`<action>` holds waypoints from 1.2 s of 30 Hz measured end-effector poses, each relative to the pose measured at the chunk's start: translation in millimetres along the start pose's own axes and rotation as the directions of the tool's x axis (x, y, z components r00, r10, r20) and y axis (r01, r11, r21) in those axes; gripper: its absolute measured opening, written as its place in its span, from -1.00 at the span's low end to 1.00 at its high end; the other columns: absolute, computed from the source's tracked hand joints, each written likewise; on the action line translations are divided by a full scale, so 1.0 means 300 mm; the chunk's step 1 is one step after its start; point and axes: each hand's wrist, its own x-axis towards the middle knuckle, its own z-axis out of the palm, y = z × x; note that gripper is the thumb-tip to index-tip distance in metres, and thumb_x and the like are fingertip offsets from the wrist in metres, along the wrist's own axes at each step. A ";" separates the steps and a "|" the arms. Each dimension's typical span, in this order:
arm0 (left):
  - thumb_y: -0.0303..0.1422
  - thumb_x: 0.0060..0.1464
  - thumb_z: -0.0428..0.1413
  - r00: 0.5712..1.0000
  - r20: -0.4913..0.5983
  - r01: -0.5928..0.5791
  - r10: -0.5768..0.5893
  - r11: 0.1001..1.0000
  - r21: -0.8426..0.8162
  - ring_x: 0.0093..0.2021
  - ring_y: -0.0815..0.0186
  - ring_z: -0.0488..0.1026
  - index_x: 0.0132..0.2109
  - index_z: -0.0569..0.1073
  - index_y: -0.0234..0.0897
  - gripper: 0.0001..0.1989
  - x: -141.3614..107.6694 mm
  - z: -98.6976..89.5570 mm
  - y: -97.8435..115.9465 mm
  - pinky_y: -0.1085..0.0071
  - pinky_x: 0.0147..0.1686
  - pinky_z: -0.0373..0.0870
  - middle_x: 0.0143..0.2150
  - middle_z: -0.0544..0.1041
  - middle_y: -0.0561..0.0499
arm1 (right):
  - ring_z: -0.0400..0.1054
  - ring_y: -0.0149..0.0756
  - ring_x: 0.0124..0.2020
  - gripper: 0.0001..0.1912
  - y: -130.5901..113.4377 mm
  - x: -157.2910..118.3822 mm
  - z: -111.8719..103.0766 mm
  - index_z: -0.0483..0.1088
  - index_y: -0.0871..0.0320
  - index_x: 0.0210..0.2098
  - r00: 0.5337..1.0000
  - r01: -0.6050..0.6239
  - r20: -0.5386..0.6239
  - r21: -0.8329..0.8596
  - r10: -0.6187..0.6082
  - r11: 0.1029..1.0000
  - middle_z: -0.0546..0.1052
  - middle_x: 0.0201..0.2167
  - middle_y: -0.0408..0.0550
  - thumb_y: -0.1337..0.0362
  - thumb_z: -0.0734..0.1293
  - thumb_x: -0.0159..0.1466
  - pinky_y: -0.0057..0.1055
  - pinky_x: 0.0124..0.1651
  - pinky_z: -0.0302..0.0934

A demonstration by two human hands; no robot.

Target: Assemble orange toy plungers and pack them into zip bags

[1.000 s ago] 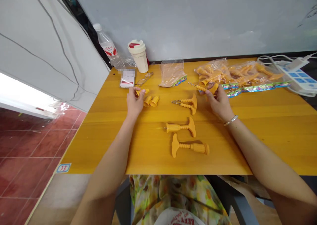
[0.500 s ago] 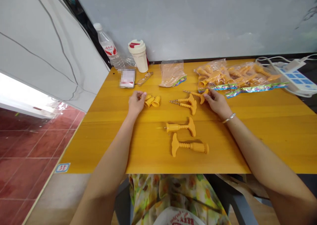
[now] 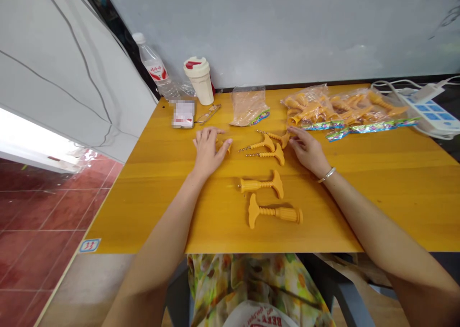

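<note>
My left hand (image 3: 209, 152) lies with its fingers spread over a little group of yellow plastic sleeves (image 3: 228, 148), hiding most of them. My right hand (image 3: 307, 150) has thumb and fingertips at the handle of a yellow corkscrew (image 3: 275, 135), whose metal spiral points left. Just below it lie two more bare corkscrews, an upper one (image 3: 265, 144) and a lower one (image 3: 275, 154), both pointing left. Nearer the front edge are two corkscrews with sleeves over their spirals: one (image 3: 264, 184) pointing left, the other (image 3: 275, 213) pointing right.
Clear bags of yellow corkscrews (image 3: 312, 109) lie at the back right, beside a white power strip (image 3: 431, 111). An opened clear bag (image 3: 248, 106) lies at the back middle. Glasses (image 3: 208, 113), a white cup (image 3: 201, 80) and a water bottle (image 3: 156, 68) are at the back left.
My left hand has moved right and spread over the sleeves. My right hand has shifted left with the top corkscrew, and the bare corkscrew below it has also slid left.
</note>
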 end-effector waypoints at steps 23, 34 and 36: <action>-0.14 0.35 0.03 0.754 0.133 -0.628 0.644 0.765 -0.146 -0.12 0.18 0.51 0.04 0.48 -0.25 -0.67 -0.075 0.015 0.161 0.26 -0.08 0.39 -0.18 0.58 -0.12 | 0.42 -0.05 -0.09 -0.77 -0.290 -0.087 -0.008 0.46 0.08 -0.10 0.891 0.427 0.200 -0.071 -0.407 0.901 0.56 -0.20 0.08 0.09 0.30 0.38 -0.09 -0.03 0.31; -0.12 0.29 0.11 0.889 0.095 -0.365 0.449 0.817 -0.446 -0.19 0.28 0.57 -0.10 0.57 -0.23 -0.71 -0.063 0.009 0.152 0.36 -0.11 0.46 -0.19 0.65 -0.09 | 0.49 -0.24 -0.20 -0.72 -0.322 -0.089 -0.030 0.46 0.04 -0.08 0.933 0.029 0.318 0.403 -0.170 0.915 0.58 -0.19 -0.02 0.02 0.25 0.42 -0.20 -0.06 0.42; -0.08 0.22 0.17 0.917 0.182 -0.202 0.355 0.806 -0.557 -0.20 0.28 0.57 -0.16 0.59 -0.23 -0.70 -0.053 -0.004 0.148 0.36 -0.11 0.47 -0.20 0.66 -0.06 | 0.47 -0.17 0.00 -0.80 -0.316 -0.083 -0.037 0.49 0.01 -0.15 0.890 0.302 0.271 0.253 -0.367 0.919 0.57 -0.02 0.00 0.11 0.25 0.43 -0.06 0.12 0.36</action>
